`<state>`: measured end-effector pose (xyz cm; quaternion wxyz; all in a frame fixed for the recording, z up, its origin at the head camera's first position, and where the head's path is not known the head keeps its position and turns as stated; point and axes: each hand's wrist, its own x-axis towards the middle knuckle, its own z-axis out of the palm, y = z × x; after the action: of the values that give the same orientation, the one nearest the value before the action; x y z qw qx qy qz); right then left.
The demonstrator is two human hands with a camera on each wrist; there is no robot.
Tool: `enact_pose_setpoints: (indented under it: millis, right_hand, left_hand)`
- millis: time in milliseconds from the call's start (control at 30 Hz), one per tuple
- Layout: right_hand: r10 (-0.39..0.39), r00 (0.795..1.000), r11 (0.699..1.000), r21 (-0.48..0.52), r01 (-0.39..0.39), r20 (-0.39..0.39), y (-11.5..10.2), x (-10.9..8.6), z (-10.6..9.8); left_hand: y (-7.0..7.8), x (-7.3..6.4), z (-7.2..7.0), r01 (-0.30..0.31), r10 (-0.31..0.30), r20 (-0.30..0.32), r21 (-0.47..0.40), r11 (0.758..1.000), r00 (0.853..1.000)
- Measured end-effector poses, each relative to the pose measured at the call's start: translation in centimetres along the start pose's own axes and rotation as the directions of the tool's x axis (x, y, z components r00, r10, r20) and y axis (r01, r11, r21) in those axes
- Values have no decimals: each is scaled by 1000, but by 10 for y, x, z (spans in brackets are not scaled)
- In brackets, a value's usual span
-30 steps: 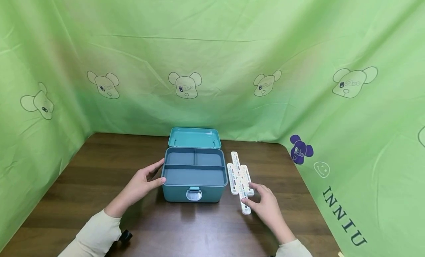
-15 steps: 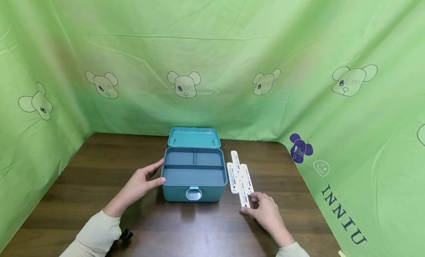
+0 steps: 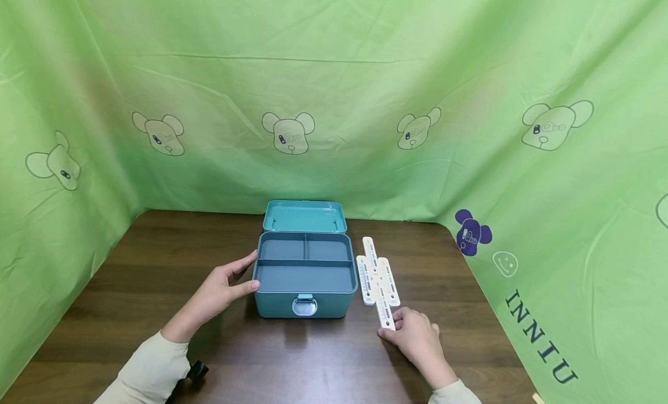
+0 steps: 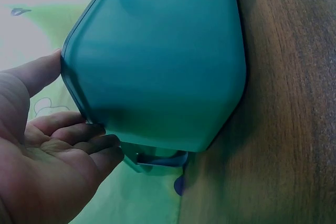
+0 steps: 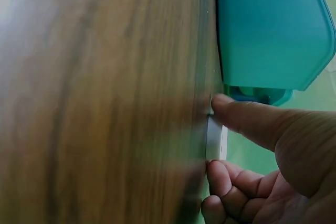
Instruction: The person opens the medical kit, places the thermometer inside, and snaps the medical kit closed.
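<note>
A teal storage box (image 3: 300,304) stands with its lid (image 3: 305,217) folded back, showing a divided grey tray (image 3: 308,275). My left hand (image 3: 224,285) touches the box's left side, thumb at the front of the rim and fingers farther back, fairly straight. Several flat white thermometers lie right of the box in a cross-like layout. My right hand (image 3: 416,337) pinches the near end of the front thermometer (image 3: 384,307) between thumb and index finger, which the right wrist view shows on either side of its white edge (image 5: 214,139). The other fingers are curled in.
A metal latch (image 3: 305,305) hangs on the box's front. Behind the front thermometer lie other thermometers (image 3: 365,281) on the brown wooden table (image 3: 172,247). A green printed curtain (image 3: 344,73) encloses the table's back and sides. A black object (image 3: 198,370) sits by the left sleeve.
My right hand has slid toward me along the front thermometer to its near end, its fingers drawing in around it. The near end has shifted slightly. My left hand and the box stay put.
</note>
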<state>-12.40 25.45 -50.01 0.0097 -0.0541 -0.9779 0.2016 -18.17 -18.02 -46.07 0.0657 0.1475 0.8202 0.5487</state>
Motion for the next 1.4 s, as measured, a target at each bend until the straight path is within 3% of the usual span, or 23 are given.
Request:
enact_pose_setpoints:
  millis: [167, 400, 567, 1067, 1267, 1400]
  right_hand:
    - [20, 999, 1000, -15, -20, -31, -1, -2, -1]
    - [57, 996, 994, 98, -50, -74, 5, -6, -10]
    - [27, 993, 985, 172, -7, -115, 14, -4, -17]
    - [-181, 965, 909, 341, 238, -190, 30, 31, -61]
    - [-315, 929, 870, 332, 364, -193, 23, 48, -83]
    - [-396, 905, 848, 318, 424, -152, 12, 56, -95]
  left_hand:
    - [-1, 0, 0, -2, 2, -3, 11, 1000, 1000]
    - [1, -1, 0, -2, 2, 2, 5, 1000, 1000]
    - [1, -1, 0, -1, 1, -2, 5, 1000, 1000]
    - [4, -1, 0, 13, -13, 3, 10, 1000, 1000]
    - [5, -1, -1, 19, -19, 10, 18, 1000, 1000]
    - [5, -1, -2, 21, -21, 23, 25, 999, 1000]
